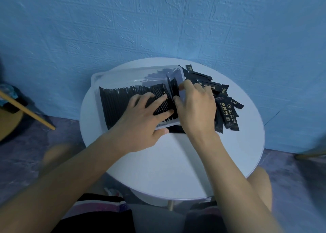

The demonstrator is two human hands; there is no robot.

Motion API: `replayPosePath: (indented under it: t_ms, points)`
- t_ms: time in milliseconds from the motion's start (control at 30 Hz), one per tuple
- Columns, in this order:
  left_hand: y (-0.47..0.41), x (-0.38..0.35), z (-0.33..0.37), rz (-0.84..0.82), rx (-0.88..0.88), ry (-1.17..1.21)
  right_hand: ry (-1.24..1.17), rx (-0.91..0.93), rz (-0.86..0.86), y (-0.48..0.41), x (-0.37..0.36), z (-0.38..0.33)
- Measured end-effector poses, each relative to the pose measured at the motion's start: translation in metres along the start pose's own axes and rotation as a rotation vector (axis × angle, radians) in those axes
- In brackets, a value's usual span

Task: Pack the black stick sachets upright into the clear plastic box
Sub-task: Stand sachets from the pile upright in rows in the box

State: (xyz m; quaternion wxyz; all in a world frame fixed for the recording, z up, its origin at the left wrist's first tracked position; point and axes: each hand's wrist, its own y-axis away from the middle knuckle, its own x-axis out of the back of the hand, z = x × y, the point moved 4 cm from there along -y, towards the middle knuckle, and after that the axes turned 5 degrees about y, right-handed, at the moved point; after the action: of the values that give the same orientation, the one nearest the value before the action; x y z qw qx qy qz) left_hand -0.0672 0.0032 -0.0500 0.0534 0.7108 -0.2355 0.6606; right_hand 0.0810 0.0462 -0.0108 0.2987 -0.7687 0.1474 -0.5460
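Clear box [112,74] on white round desk [167,162], left of centre. Black sachets [116,102] stand upright in a row filling most of it. Left hand [141,120]: fingers straight and spread, pressing on the row's tops, thumb against the near wall. Right hand [195,109]: fingers curled, pinching sachets at the row's right end. Loose pile [227,113] of sachets lies flat on the desk just right of the box.
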Motion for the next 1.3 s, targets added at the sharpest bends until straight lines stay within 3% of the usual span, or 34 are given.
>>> replayPosePath:
  t_ms: [433,1000,1300]
  points:
    - [-0.001,0.000,0.000,-0.002,0.006,0.006,0.006,0.007,0.019,0.000,-0.002,0.008]
    - [-0.002,0.000,0.000,-0.003,0.002,-0.003,0.042,0.048,-0.093,-0.001,-0.014,0.005]
    - [-0.001,0.002,0.001,-0.006,-0.003,0.016,-0.006,0.048,-0.235,-0.002,-0.016,0.006]
